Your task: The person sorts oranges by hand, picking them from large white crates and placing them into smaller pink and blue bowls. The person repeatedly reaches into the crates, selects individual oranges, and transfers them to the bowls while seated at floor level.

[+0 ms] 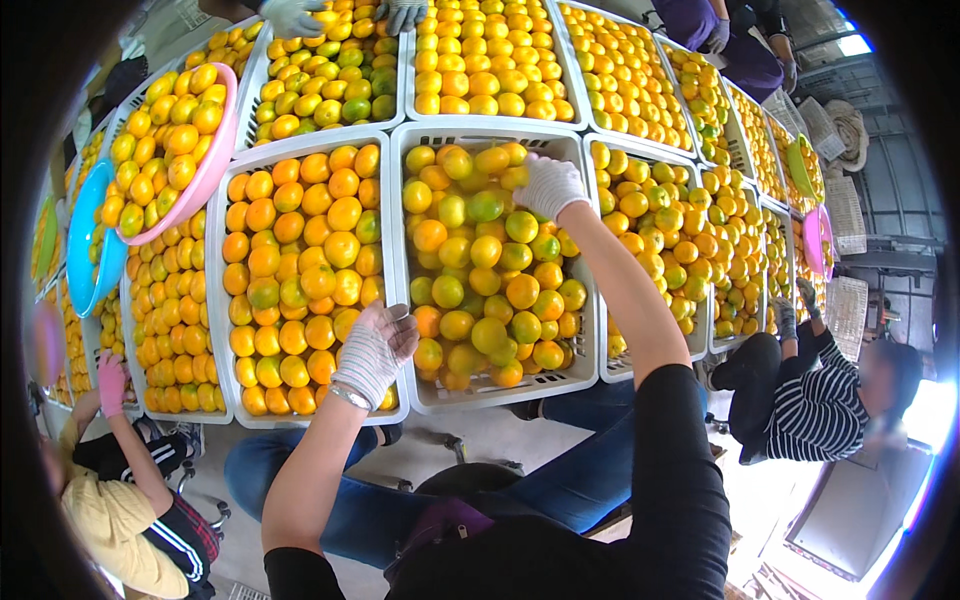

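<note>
Both my hands wear striped knit gloves. My left hand (379,349) hovers over the near right corner of a white plastic crate (218,300), fingers loosely bent and apart, with no fruit visible in it. Orange mandarins (318,281) lie in fairly even rows in that crate. Over the far right corner of the crate before me (510,396), my right hand (553,187) reaches down among the fruit. Its fingertips are at a yellow-orange mandarin (514,178); whether they grip it is hidden. Green-yellow mandarins (520,291) lie jumbled in this crate, some blurred.
More mandarin-filled crates adjoin on the left, right and far sides. A pink basin (217,176) heaped with mandarins and a blue basin (84,255) sit on the left crates. Co-workers' gloved hands (294,16) work across from me; seated people (814,405) flank both sides.
</note>
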`<state>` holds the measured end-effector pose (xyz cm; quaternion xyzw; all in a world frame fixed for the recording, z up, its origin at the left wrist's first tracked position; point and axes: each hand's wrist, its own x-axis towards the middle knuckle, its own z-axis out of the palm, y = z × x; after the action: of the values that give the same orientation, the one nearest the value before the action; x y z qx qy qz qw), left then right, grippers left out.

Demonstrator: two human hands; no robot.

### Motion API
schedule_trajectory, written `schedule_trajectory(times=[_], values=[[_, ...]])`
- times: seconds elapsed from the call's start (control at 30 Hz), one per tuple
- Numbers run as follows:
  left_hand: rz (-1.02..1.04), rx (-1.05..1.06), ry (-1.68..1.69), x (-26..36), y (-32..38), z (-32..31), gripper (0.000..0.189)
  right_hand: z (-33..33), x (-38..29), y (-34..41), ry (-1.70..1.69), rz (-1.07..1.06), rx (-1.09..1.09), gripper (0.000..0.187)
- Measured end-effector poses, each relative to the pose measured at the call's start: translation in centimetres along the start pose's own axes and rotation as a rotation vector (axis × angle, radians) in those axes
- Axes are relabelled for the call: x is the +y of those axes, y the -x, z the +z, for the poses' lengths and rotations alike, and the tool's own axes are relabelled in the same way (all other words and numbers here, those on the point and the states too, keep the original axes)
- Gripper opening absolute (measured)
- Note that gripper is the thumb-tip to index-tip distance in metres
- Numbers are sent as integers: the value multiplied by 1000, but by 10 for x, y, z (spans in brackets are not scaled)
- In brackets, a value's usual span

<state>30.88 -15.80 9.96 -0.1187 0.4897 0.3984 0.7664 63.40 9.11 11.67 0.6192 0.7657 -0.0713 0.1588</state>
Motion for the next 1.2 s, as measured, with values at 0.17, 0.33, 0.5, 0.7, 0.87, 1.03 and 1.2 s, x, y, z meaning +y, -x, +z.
schedule_trajectory(times=[0.17, 0.33, 0.5, 0.7, 0.87, 1.03, 1.2], values=[[-65, -71, -104, -15, 4, 13, 57, -34, -69, 98, -61, -107, -24, 52], [-47, -135, -159, -30, 10, 2, 51, -33, -136, 156, -681, -562, -144, 46], [-86, -78, -264, -39, 29, 20, 38, -9, -96, 24, -325, 65, 329, 63], [-105, -100, -208, -39, 25, 17, 38, 0, -149, 63, -269, -204, -111, 63], [-100, -108, -103, -36, 26, 11, 30, -44, -101, 111, -194, -212, -345, 49], [-157, -113, -69, -41, 24, 19, 30, -41, -44, 47, -213, 77, -114, 63], [-130, -141, -131, -35, 31, 34, 40, 27, -40, -34, -2, 446, -21, 85]])
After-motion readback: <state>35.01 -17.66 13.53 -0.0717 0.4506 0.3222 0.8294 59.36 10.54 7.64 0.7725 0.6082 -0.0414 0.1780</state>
